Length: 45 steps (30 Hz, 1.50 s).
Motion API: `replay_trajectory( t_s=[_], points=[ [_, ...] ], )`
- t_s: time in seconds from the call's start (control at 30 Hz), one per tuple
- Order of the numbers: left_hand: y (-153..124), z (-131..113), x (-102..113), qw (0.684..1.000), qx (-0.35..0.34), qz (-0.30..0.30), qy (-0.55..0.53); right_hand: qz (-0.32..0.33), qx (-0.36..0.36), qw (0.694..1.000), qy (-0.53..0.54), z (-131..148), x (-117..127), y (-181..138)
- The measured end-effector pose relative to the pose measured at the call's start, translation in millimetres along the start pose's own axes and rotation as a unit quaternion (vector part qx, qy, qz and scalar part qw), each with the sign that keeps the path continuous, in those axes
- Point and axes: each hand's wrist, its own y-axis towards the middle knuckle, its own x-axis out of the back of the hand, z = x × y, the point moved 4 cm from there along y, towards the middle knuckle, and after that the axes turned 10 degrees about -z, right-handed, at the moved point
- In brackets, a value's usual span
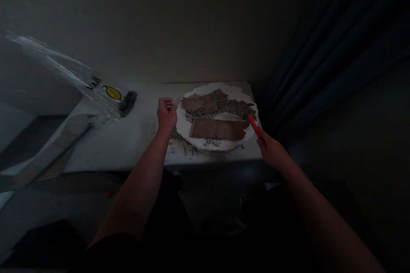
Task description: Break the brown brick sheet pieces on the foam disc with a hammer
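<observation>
In dim light, a round white, rough-rimmed slab or tray lies on the table. Grey gravel is spread over its far side, with a brown textured piece at the upper left. A second, flat brown perforated-looking piece lies nearer me. My right hand is closed around a slim red tool, whose far end meets the gravel at the right; its exact kind is unclear. Beside the slab's left rim, my left hand is curled closed; whatever its fingers hold is hidden.
A clear plastic bag with a yellow label and dark contents stands on the white table at left. Crumbs lie along the slab's front edge. A dark curtain hangs at right, and a wall rises behind.
</observation>
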Motion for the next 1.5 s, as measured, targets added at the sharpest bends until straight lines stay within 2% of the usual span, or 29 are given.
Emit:
replay_trajectory(
  t_s=[0.03, 0.07, 0.13, 0.17, 0.23, 0.3, 0.33, 0.4, 0.5, 0.57, 0.63, 0.7, 0.77, 0.83, 0.9, 1.0, 1.1, 1.23, 1.4, 1.5],
  points=[
    [6, 13, 20, 0.997, 0.023, -0.032, 0.070, 0.007, 0.001, 1.000, -0.003, -1, -3, 1],
    [8, 25, 37, 0.989, 0.047, -0.038, 0.138, 0.015, 0.003, 1.000, -0.006, -2, -6, 2],
    [3, 47, 58, 0.974, 0.081, 0.014, 0.212, 0.026, 0.012, 0.999, -0.015, -1, -12, 3],
    [-6, 57, 62, 0.966, 0.093, 0.070, 0.232, 0.029, 0.017, 0.999, -0.020, 0, -15, 3],
    [-31, 72, 59, 0.943, 0.101, 0.183, 0.258, 0.030, 0.024, 0.999, -0.030, 2, -19, 4],
    [-63, 81, 44, 0.892, 0.067, 0.322, 0.312, 0.027, 0.029, 0.999, -0.036, 3, -21, 4],
    [-78, 83, 36, 0.872, 0.050, 0.365, 0.322, 0.024, 0.030, 0.999, -0.035, 3, -22, 5],
    [-102, 84, 22, 0.859, 0.027, 0.401, 0.318, 0.018, 0.030, 0.999, -0.032, 4, -22, 5],
    [-116, 83, 7, 0.861, 0.007, 0.398, 0.315, 0.017, 0.026, 0.999, -0.042, 6, -21, 4],
    [-111, 81, 5, 0.864, -0.008, 0.383, 0.326, 0.026, 0.027, 0.998, -0.047, 7, -21, 3],
    [-95, 78, 8, 0.871, -0.016, 0.359, 0.335, 0.032, 0.030, 0.998, -0.045, 8, -21, 3],
    [-70, 72, 15, 0.888, -0.013, 0.309, 0.339, 0.029, 0.029, 0.998, -0.038, 8, -20, 4],
    [-43, 60, 24, 0.918, -0.007, 0.223, 0.327, 0.024, 0.024, 0.999, -0.035, 8, -19, 5],
    [-23, 44, 28, 0.949, -0.009, 0.142, 0.280, 0.022, 0.020, 0.999, -0.032, 8, -18, 6],
    [-15, 27, 22, 0.972, -0.006, 0.103, 0.209, 0.026, 0.020, 0.999, -0.024, 7, -18, 6],
    [-28, -3, -11, 0.986, 0.015, 0.147, 0.075, 0.029, 0.021, 0.999, -0.015, 5, -18, 7],
    [-54, -36, -56, 0.972, -0.004, 0.229, -0.046, 0.028, 0.025, 0.999, -0.009, 2, -18, 8],
    [-80, -64, -104, 0.950, -0.027, 0.288, -0.120, 0.036, 0.021, 0.999, 0.003, 1, -15, 9],
    [-87, -74, -134, 0.942, -0.038, 0.309, -0.124, 0.051, 0.016, 0.998, 0.024, 0, -13, 10],
    [-91, -82, -145, 0.934, -0.073, 0.336, -0.098, 0.057, 0.014, 0.998, 0.029, 0, -11, 10]
  ],
)
